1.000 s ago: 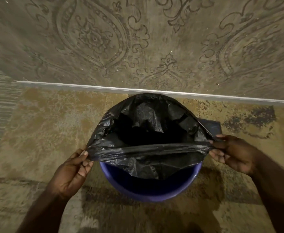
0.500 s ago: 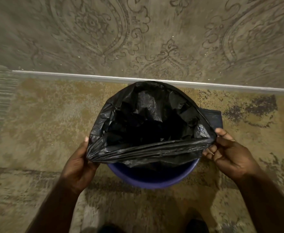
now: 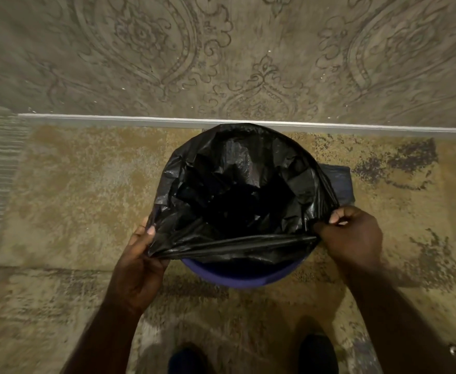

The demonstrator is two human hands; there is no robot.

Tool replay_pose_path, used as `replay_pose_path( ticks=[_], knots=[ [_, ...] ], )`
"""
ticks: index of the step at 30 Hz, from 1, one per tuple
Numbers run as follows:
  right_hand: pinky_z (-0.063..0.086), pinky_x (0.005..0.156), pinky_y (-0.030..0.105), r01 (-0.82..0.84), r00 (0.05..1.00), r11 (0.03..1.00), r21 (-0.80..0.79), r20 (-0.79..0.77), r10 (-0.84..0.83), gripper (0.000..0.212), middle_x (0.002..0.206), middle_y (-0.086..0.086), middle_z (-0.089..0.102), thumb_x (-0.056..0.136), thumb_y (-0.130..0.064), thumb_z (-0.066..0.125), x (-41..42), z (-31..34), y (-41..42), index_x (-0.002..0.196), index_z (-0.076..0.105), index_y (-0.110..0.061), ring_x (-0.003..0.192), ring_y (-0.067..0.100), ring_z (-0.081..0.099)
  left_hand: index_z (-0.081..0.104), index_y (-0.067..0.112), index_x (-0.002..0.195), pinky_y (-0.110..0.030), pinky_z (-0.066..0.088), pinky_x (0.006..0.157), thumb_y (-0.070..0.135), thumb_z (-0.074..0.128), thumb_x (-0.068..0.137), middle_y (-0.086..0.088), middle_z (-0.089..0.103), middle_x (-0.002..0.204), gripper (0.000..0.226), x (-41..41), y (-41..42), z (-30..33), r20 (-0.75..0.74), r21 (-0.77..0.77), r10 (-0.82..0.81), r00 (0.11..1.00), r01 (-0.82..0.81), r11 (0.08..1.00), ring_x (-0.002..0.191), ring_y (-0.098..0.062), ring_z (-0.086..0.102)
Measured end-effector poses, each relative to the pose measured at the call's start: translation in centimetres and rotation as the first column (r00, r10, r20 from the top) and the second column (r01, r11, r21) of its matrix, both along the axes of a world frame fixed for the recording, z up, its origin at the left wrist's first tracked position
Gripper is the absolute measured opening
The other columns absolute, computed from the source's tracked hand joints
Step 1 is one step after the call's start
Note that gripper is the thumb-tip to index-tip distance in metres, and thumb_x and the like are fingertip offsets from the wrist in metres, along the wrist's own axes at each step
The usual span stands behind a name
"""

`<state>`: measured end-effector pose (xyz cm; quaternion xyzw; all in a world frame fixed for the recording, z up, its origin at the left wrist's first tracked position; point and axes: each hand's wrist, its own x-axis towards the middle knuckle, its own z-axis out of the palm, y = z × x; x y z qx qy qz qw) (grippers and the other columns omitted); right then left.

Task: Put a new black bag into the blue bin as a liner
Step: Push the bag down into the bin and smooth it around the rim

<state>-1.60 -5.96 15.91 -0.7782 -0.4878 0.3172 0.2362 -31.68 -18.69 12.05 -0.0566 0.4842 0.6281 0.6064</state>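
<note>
Holding the crinkly black plastic bag (image 3: 235, 190) open, the left hand (image 3: 140, 265) and right hand (image 3: 353, 233) each pinch its near edge. It sits inside the round blue plastic bin (image 3: 248, 278) on the carpet (image 3: 73, 198), near the wall (image 3: 221, 49).

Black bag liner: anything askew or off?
The black bag covers the far rim, but its near edge is a taut band between the left hand and right hand, leaving the blue bin near rim bare.

Bare forearms (image 3: 108, 338), no sleeves; dark shoes (image 3: 318, 353).
</note>
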Motion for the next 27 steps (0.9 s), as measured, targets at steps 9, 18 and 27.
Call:
replay_pose_path(
  ticks=[9, 18, 27],
  knots=[
    [0.056, 0.058, 0.041, 0.264, 0.888, 0.904, -0.335, -0.281, -0.363, 0.022, 0.086, 0.017, 0.066, 0.081, -0.007, 0.072, 0.0, -0.4, -4.4, 0.085, 0.052, -0.016, 0.066, 0.029, 0.064, 0.057, 0.010, 0.122, -0.030, 0.057, 0.086, 0.021, 0.053, 0.091, -0.013, 0.066, 0.120, 0.033, 0.9, -0.6, -1.8, -0.050, -0.061, -0.028, 0.998, 0.025, 0.998, 0.100, -0.019, 0.070],
    [0.044, 0.067, 0.031, 0.288, 0.409, 0.653, -0.700, -0.527, -0.745, 0.006, 0.086, 0.004, 0.065, 0.094, -0.013, 0.058, 0.0, -0.7, -8.1, 0.088, 0.058, -0.016, 0.074, 0.018, 0.057, 0.056, 0.012, 0.129, -0.034, 0.053, 0.095, 0.037, 0.046, 0.096, -0.008, 0.066, 0.126, 0.043, 1.5, -1.2, -1.9, -0.054, -0.079, -0.046, 0.997, 0.042, 0.996, 0.113, -0.017, 0.065],
    [0.048, 0.056, 0.032, 0.399, 0.673, 0.833, -0.383, -0.496, -0.549, 0.016, 0.068, 0.004, 0.067, 0.091, -0.003, 0.058, -2.3, -0.6, -9.2, 0.079, 0.064, -0.010, 0.059, 0.021, 0.059, 0.044, 0.012, 0.137, -0.029, 0.056, 0.080, -0.007, 0.044, 0.091, -0.010, 0.070, 0.110, 0.049, 1.9, -0.9, -2.3, -0.203, -0.095, -0.019, 0.979, 0.000, 0.995, 0.089, -0.016, 0.071]
  ],
)
